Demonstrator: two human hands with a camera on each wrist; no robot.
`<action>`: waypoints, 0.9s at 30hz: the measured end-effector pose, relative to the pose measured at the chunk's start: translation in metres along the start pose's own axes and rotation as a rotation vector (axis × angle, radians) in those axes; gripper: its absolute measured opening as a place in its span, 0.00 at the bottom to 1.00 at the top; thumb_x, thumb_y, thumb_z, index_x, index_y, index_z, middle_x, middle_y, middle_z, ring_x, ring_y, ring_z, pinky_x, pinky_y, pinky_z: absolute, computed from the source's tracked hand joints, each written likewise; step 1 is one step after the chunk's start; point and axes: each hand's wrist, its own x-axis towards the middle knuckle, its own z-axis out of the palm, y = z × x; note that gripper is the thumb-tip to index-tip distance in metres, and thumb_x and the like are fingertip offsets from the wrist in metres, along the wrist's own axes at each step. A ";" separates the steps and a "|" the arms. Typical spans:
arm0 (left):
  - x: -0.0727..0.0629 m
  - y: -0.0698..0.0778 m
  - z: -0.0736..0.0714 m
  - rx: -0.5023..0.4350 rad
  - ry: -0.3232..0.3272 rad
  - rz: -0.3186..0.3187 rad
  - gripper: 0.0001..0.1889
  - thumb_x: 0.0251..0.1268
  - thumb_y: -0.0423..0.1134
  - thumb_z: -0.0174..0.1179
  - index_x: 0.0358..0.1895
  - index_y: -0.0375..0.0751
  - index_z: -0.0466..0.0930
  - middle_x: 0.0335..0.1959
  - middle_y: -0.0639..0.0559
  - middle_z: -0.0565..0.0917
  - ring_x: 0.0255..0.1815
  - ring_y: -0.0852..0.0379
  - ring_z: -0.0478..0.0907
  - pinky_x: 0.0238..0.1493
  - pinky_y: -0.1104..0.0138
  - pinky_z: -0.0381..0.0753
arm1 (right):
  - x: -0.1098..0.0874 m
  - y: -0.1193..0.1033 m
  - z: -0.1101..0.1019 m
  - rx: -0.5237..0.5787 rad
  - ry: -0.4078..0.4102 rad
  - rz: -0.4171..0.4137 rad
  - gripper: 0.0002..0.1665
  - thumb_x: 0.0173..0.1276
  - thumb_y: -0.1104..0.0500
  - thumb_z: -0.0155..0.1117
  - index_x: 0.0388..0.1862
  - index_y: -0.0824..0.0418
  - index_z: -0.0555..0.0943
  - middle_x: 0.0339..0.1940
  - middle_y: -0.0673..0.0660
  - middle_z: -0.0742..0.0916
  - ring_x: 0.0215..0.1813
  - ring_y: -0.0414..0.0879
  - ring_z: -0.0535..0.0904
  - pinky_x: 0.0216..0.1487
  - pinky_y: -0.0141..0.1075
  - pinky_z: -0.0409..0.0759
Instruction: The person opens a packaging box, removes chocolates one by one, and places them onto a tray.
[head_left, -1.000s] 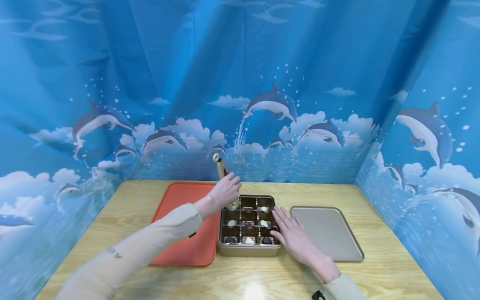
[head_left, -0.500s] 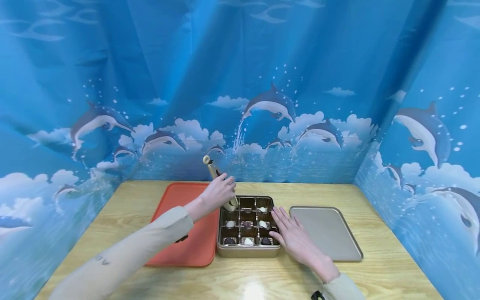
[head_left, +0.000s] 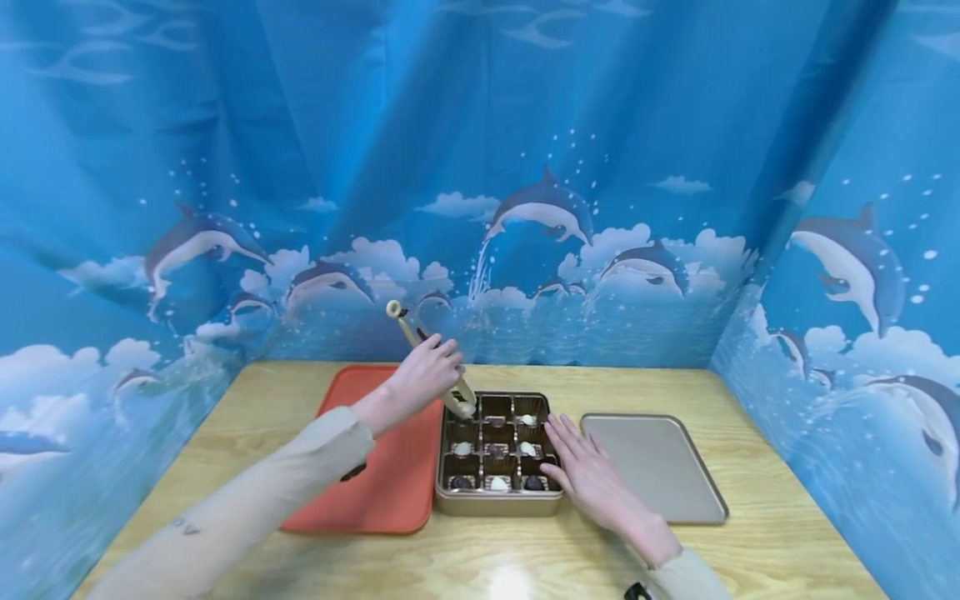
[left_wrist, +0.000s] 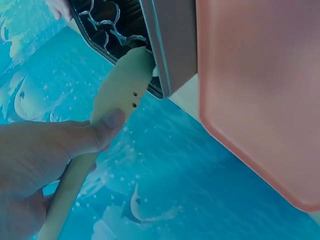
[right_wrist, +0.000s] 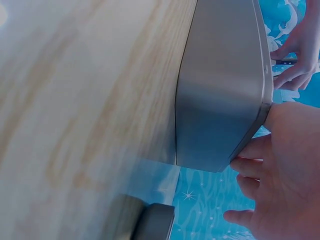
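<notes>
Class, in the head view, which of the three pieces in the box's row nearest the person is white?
The middle piece in that row of the box; the left piece and the right piece are both dark.

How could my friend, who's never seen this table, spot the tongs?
On the wooden table, a metal box with nine compartments sits between an orange-red tray and a flat grey one. At the box's far left corner, the left hand grips the tongs, which slant up to a round ring. They're the long, slim, cream-coloured thing, unlike the wide, flat trays beside the box.
</notes>
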 end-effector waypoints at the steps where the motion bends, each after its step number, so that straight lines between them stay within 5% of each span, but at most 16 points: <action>1: -0.002 -0.001 0.000 -0.008 0.009 -0.006 0.12 0.60 0.44 0.72 0.48 0.56 0.88 0.45 0.58 0.83 0.48 0.54 0.73 0.48 0.61 0.70 | 0.000 0.000 0.000 -0.003 0.003 -0.001 0.40 0.81 0.43 0.47 0.80 0.67 0.56 0.81 0.59 0.56 0.82 0.57 0.50 0.78 0.59 0.49; 13: -0.037 -0.010 0.012 -0.203 0.279 -0.102 0.28 0.40 0.52 0.79 0.50 0.50 0.87 0.43 0.54 0.84 0.46 0.51 0.76 0.48 0.59 0.75 | 0.000 0.000 -0.001 0.001 0.002 -0.008 0.40 0.81 0.44 0.47 0.79 0.68 0.57 0.81 0.61 0.57 0.82 0.58 0.51 0.78 0.60 0.49; 27: -0.084 -0.035 0.027 -0.300 0.291 -0.277 0.26 0.48 0.45 0.78 0.54 0.46 0.86 0.44 0.48 0.83 0.47 0.46 0.77 0.50 0.53 0.77 | 0.000 0.000 0.000 0.009 0.011 -0.006 0.40 0.81 0.45 0.49 0.80 0.68 0.57 0.81 0.61 0.57 0.81 0.59 0.52 0.78 0.59 0.48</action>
